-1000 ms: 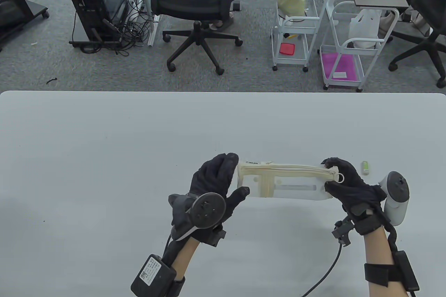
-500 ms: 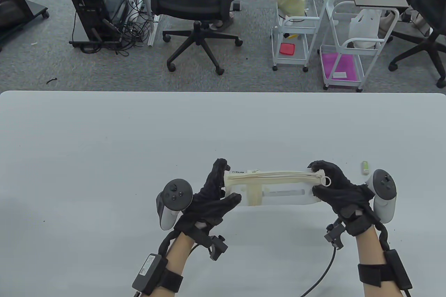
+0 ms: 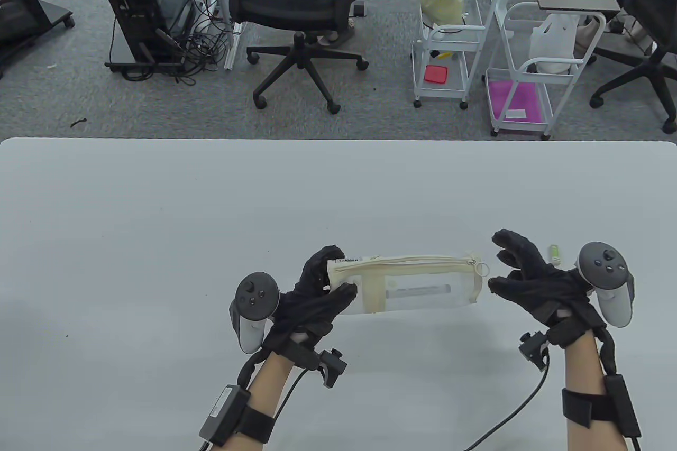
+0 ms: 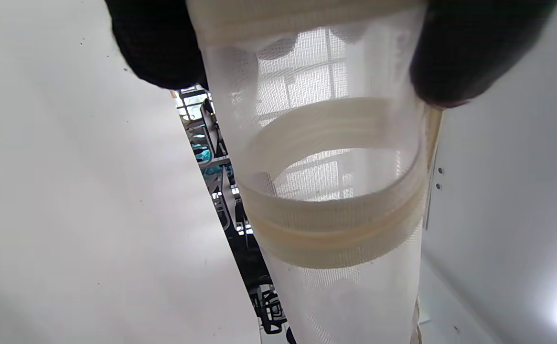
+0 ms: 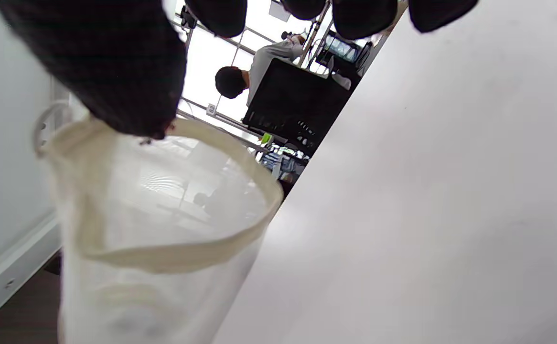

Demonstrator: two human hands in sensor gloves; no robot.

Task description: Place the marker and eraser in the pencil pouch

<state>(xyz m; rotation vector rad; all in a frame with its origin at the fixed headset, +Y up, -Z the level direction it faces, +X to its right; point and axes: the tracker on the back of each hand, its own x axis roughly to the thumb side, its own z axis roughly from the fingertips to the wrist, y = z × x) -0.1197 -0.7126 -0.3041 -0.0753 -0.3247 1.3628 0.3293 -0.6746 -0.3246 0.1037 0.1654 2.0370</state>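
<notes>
In the lower centre of the table view the left hand point(image 3: 312, 295) is gripping the left end of the pencil pouch point(image 3: 404, 284); its fingers point(image 3: 317, 266) are wrapping over the far top corner while the thumb is pressing the near face, and the forearm is rising from the bottom edge and leaning slightly rightward; the tracker is sitting to the left of the knuckles. In the left wrist view the same grip is showing at the top edge, dark gloved fingertips point(image 4: 156, 48) on either side of the translucent mesh pouch point(image 4: 326, 191), with its cream band crossing the middle of the frame.

The right hand point(image 3: 534, 284) is spreading its fingers wide, lower right of the table view, just off the pouch's right end; thumb and forefinger are parting and are holding nothing, the palm turning toward the pouch; its forearm is standing nearly upright from the bottom edge. The zipper ring point(image 3: 481, 268) is hanging at the pouch's upper right corner.

The pouch is lying lengthwise over the white table point(image 3: 158, 234), its zip looking drawn across the top; a pale stick inside is probably the marker point(image 3: 418, 291), though the mesh is blurring it. The small green and white eraser point(image 3: 554, 254) is lying on the table, just beyond the right hand's fingers.
</notes>
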